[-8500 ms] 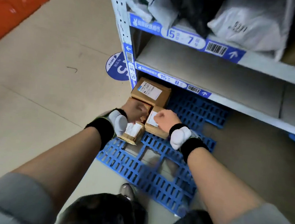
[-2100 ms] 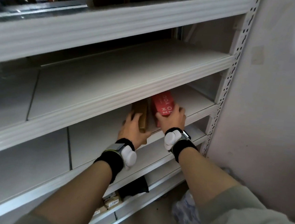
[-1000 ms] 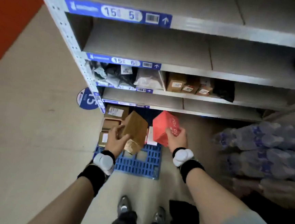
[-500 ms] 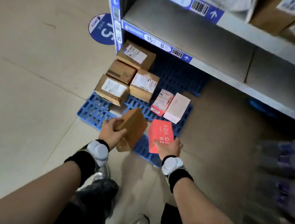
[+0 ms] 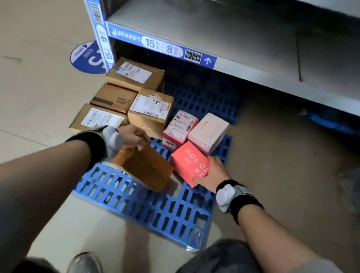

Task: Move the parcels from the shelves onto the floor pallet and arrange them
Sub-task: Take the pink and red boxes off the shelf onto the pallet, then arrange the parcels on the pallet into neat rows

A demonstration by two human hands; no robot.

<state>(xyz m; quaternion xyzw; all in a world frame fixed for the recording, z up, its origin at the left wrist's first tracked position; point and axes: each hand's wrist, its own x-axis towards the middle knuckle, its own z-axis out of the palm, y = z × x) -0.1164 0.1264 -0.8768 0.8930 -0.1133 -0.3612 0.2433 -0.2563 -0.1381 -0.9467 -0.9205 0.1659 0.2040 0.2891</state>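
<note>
My left hand grips the top end of a plain brown cardboard box, which lies tilted low over the blue slatted floor pallet. My right hand holds a red box printed with white letters by its near corner, right beside the brown one. Behind them on the pallet stand several brown labelled parcels, a pink labelled box and a pale pink box.
The grey bottom shelf with a blue label strip marked 15 and 8 hangs over the pallet's far half. A blue round floor sticker lies by the shelf post. My shoe and knee are at the pallet's near edge.
I have bent lower and both boxes have come down from above the pallet's near edge to its surface, just in front of the pink boxes.
</note>
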